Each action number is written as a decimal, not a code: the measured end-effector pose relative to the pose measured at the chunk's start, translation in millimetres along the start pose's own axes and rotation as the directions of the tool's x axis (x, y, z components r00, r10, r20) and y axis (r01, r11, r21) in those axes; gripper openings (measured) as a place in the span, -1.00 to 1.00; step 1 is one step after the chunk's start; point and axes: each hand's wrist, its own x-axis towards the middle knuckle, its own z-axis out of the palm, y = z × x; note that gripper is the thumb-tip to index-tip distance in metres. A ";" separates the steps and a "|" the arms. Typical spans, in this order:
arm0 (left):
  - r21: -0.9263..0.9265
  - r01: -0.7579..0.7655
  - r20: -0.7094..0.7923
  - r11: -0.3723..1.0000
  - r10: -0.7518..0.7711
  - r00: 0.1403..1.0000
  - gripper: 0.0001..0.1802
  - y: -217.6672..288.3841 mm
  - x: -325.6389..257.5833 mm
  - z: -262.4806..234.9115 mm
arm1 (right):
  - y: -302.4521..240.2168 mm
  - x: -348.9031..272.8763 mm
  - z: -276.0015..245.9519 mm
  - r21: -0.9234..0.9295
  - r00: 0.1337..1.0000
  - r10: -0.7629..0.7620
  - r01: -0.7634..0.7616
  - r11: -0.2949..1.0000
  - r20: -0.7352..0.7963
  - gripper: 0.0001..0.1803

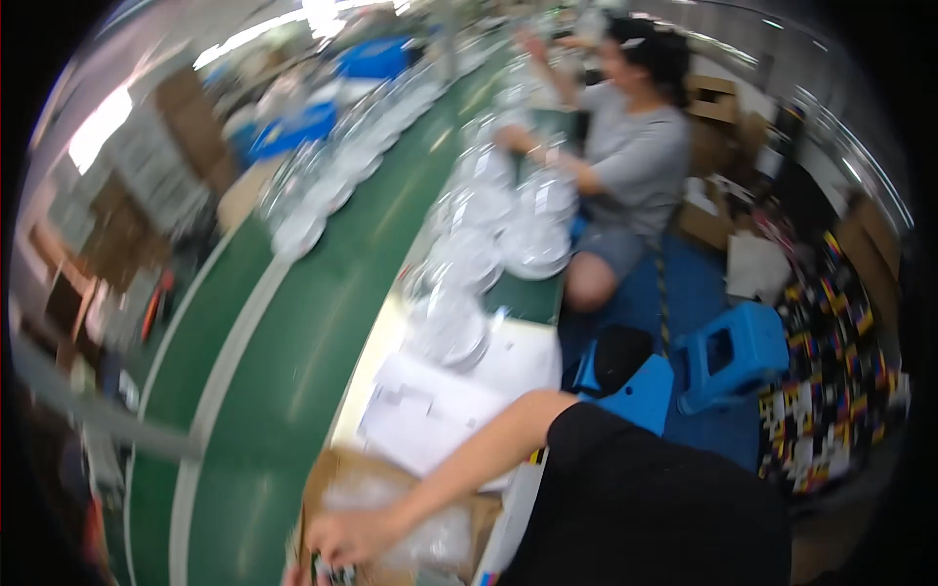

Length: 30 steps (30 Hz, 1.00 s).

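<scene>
Right grip (347, 535) bent low over small dark-and-silver parts (338, 573)

Seen from the head, the right grip sits at 7 o'clock, its fingers curled downward. Blur hides the fingertips, so I cannot tell whether they pinch anything. What may be the left grip (294, 577) shows only as a sliver at the lower edge; its state cannot be told either.

Those small parts lie at 6 o'clock from the right grip, just under it, near the bottom rim of the view. Too blurred to identify, they look hard, light and possibly slick; a fingertip hold on the outer sides of one would probably suit better than a whole fist.

At 3 o'clock from the right grip, clear plastic (442, 535) lies inside a brown cardboard box (334, 467). It should be light, limp and slippery, best gathered in a bunch rather than taken by one thin edge. The box looks stiff enough to take by its walls, though it may bend.

Toward 1 o'clock lie white sheets (410, 405), then on the desk (530, 301) stacks of clear-and-white round pieces (449, 327), which look thin, smooth and easily scratched; holding both rims would be safest. A green belt (293, 391) runs at 11 o'clock.
</scene>
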 end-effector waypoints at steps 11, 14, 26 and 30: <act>-0.183 -0.054 0.081 0.982 0.070 0.994 -0.75 -12.8 39.3 43.0 | 13.1 2.4 -12.5 -0.048 0.984 -0.116 0.111 0.993 -0.136 -0.72; -0.151 -0.093 0.094 0.984 0.107 0.990 -0.76 -10.2 55.8 38.6 | -12.8 13.5 -18.4 0.059 0.971 0.119 -0.109 0.992 -0.209 -0.79; -0.003 -0.157 0.192 0.988 0.154 0.969 -0.80 -4.1 67.2 39.3 | -8.8 -2.7 -12.0 0.096 0.975 0.219 -0.216 0.972 -0.023 -0.80; 0.062 -0.176 0.237 0.982 0.157 0.959 -0.81 0.5 65.1 32.7 | 20.8 18.3 -22.7 -0.827 0.407 -0.913 0.520 0.214 0.020 -0.80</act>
